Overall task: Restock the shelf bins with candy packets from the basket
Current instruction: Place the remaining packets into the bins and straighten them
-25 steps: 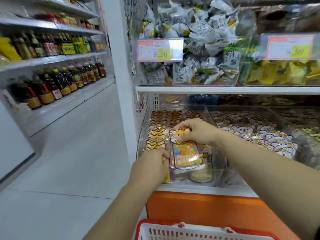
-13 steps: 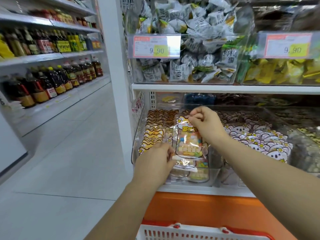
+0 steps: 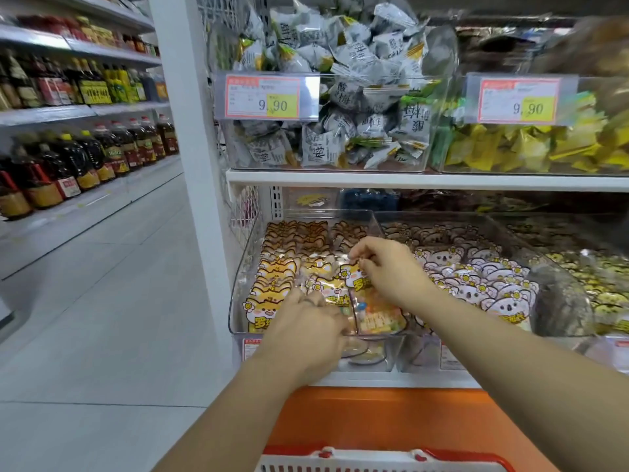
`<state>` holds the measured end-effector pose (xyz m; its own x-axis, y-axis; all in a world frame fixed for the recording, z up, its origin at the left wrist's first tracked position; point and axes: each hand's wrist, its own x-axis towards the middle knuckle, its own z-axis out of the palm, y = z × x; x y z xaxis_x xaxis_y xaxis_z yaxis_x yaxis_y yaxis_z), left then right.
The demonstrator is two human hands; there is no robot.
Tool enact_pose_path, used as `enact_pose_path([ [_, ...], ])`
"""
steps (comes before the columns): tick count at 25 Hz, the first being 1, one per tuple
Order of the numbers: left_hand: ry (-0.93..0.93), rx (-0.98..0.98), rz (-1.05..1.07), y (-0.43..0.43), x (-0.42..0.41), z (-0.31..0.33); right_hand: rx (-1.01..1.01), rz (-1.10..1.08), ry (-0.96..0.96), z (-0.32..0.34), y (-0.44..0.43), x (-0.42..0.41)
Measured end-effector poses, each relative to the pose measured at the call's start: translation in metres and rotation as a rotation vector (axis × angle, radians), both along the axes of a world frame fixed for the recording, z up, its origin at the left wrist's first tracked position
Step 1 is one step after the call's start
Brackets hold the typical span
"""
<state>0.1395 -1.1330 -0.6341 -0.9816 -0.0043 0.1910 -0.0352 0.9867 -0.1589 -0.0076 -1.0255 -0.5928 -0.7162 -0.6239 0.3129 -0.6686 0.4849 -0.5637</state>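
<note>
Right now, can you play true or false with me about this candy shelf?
1. The right grip pinches the top of a candy packet. True.
2. The basket sits on the upper shelf. False: it is at the bottom of the view, below the shelves.
3. The left price tag and the right price tag both read 9.90. True.
4. The left grip hangs beside the basket. False: it is up at the front of the fox packet bin.
5. The next bin to the right holds blue packets. False: it holds koala packets, pink and white.
</note>
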Motion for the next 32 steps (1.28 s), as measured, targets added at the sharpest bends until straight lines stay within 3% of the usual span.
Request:
enact_pose_path([
  [4, 0.016, -0.081, 0.122, 0.002, 0.000, 0.011, -0.207, -0.029, -0.126, 0.003, -0.004, 0.000],
  [6, 0.052, -0.072, 0.166, -0.008, -0.001, 0.019, -0.063, 0.015, -0.100, 0.005, -0.002, -0.003],
  [9, 0.063, -0.012, 0.214, -0.028, -0.013, 0.026, 0.411, -0.020, 0.174, 0.009, 0.009, 0.000],
  [10, 0.020, 0.022, 0.223, -0.032, -0.020, 0.027, 0.479, -0.040, 0.305, 0.010, 0.012, 0.004],
  [12, -0.024, 0.080, 0.216, -0.033, -0.035, 0.029, 0.424, 0.008, 0.487, 0.014, 0.016, 0.020],
  [14, -0.067, 0.129, 0.195, -0.032, -0.044, 0.029, 0.366, 0.137, 0.423, 0.012, 0.017, 0.037],
  [19, -0.258, 0.064, 0.152, -0.030, -0.048, 0.030, 0.736, 0.355, 0.041, -0.008, 0.013, 0.036],
  [25, -0.384, -0.175, 0.216, -0.027, -0.051, 0.036, 0.911, 0.343, 0.042, -0.018, 0.001, 0.039],
  [28, -0.469, -0.325, 0.299, -0.014, -0.056, 0.035, 1.124, 0.370, 0.135, -0.024, -0.008, 0.035],
  [32, -0.353, -0.240, 0.347, -0.014, -0.056, 0.042, 1.095, 0.371, -0.120, -0.027, -0.018, 0.033],
])
